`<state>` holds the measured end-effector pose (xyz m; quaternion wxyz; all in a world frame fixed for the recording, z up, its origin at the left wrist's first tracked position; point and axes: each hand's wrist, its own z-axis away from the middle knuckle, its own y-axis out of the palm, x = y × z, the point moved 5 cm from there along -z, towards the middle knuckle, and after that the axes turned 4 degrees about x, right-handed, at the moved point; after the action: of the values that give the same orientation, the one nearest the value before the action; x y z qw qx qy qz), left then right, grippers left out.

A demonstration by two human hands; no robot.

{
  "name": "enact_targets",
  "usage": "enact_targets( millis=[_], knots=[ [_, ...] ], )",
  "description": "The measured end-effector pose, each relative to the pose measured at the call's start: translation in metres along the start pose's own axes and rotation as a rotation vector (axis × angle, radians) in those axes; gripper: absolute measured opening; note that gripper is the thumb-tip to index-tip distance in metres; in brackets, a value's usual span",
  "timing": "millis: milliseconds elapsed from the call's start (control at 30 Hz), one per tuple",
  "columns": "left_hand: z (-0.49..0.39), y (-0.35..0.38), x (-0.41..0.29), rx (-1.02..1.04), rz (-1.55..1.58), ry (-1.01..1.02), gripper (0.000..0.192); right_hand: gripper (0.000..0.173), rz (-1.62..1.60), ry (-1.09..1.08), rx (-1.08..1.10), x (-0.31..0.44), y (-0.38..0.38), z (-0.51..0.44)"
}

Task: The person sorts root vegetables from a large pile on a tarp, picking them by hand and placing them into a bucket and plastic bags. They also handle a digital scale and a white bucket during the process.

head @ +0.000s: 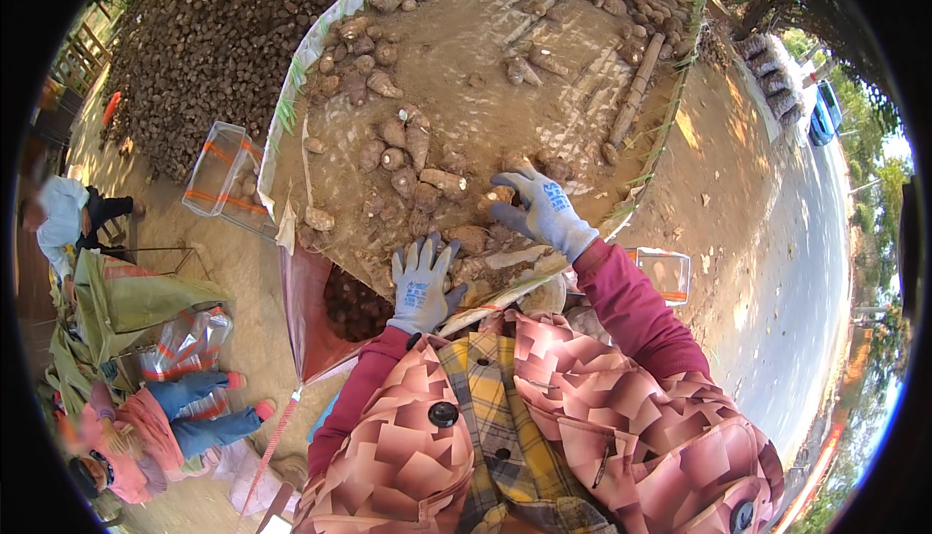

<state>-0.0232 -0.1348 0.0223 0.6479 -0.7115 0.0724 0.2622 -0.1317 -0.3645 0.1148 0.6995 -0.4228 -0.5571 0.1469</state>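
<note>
Brown taro-like corms lie scattered over a soil-covered sorting table (466, 90) with a pale cloth edge. My left hand (424, 283), in a grey work glove, rests with fingers spread at the table's near edge, beside several corms. Further right, my right hand (542, 206), gloved alike, reaches over the table with thumb and fingers apart around a corm (495, 197); whether it touches that corm is unclear. A cut-ended corm (443, 181) lies between the hands and a loose cluster of corms (393, 159). Below the table's left near edge hangs a red sack (309, 315) with dark corms inside.
A huge heap of corms (226, 53) rises beyond the table at left. Clear plastic crates (215, 170) stand beside it, another crate (666, 275) at right. A wooden stick (637, 90) lies on the table's right side. Two people are at far left. A road runs along the right.
</note>
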Motion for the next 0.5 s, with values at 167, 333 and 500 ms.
enact_targets(
  millis=[167, 333, 500],
  knots=[
    [0.037, -0.008, 0.057, -0.073, -0.068, -0.114, 0.068, 0.093, 0.337, 0.483, -0.199, -0.092, -0.068, 0.006],
    [0.065, -0.026, 0.112, -0.222, -0.153, -0.466, 0.074, 0.091, 0.272, 0.411, 0.096, -0.100, -0.012, -0.006],
    [0.038, -0.023, 0.084, -0.398, 0.108, -0.240, 0.074, 0.091, 0.215, 0.277, 0.161, -0.016, 0.064, -0.002]
  ],
)
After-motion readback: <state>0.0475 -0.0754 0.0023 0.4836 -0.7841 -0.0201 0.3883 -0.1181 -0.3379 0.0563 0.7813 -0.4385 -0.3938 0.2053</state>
